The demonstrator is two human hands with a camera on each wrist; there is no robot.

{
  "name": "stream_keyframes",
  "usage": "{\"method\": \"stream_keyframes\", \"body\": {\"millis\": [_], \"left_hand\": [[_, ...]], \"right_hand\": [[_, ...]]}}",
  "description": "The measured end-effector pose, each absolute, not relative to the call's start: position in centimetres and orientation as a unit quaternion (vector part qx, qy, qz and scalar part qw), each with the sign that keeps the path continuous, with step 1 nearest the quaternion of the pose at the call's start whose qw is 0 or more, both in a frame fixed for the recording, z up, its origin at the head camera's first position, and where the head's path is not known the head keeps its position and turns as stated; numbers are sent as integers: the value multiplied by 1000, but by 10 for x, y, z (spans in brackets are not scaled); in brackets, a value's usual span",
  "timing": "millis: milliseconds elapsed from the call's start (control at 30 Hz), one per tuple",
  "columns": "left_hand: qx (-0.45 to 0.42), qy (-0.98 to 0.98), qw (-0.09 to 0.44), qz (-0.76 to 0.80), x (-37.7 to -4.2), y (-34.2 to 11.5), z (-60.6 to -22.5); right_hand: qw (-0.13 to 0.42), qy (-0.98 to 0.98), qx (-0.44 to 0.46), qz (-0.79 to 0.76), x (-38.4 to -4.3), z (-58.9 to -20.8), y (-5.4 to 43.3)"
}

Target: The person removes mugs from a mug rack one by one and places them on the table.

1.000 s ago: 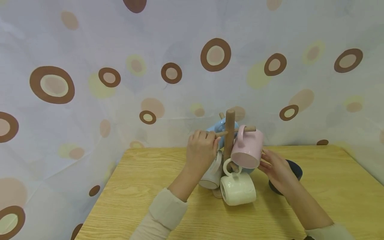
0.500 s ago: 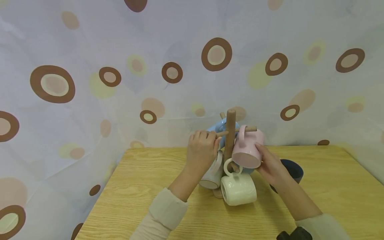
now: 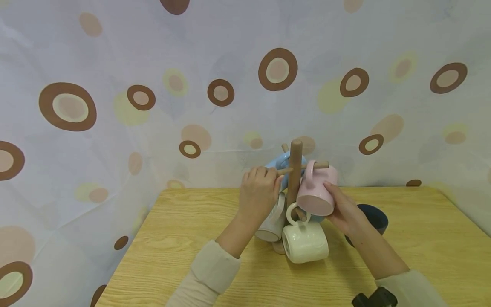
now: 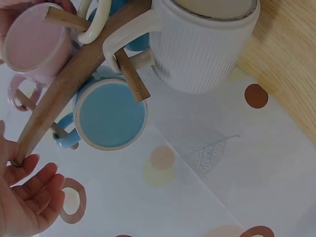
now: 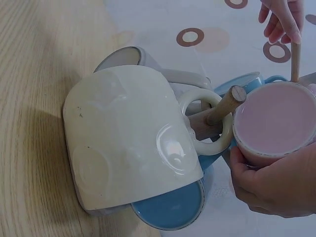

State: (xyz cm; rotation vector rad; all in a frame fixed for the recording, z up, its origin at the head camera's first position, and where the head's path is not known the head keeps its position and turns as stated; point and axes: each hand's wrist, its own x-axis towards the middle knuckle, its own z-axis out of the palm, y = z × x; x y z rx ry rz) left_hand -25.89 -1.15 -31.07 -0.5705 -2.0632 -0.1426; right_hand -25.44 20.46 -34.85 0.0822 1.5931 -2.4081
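Note:
A wooden mug tree (image 3: 295,155) stands on the table, hung with several mugs. My left hand (image 3: 258,194) grips its upper left peg (image 3: 284,171). The pink mug (image 3: 316,196) hangs by its handle from the upper right peg (image 3: 320,164), mouth tilted down. My right hand (image 3: 347,211) holds this mug, thumb on its side and fingers underneath. Below it, a cream mug (image 3: 305,242) hangs sideways on a lower peg (image 5: 228,104). A white ribbed mug (image 4: 200,49) hangs at lower left, a light blue mug (image 4: 112,114) behind the post.
Another blue mug (image 5: 173,205) shows partly behind the cream one. A dark blue vessel (image 3: 376,216) sits on the table (image 3: 172,247) behind my right wrist. A patterned cloth (image 3: 230,42) hangs behind the table's back edge.
My right hand has moved left from beside the pink mug and taken hold of its side. The left hand has stayed on its peg.

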Motion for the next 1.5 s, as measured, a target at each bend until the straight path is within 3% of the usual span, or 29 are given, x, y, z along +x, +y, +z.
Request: {"method": "stream_keyframes", "body": {"millis": [900, 1500], "left_hand": [[-234, -844, 480, -60, -256, -10, -308], [-219, -848, 479, -60, -257, -8, -311]], "right_hand": [[90, 514, 93, -848, -249, -346, 207], [78, 511, 82, -852, -241, -346, 219]]}}
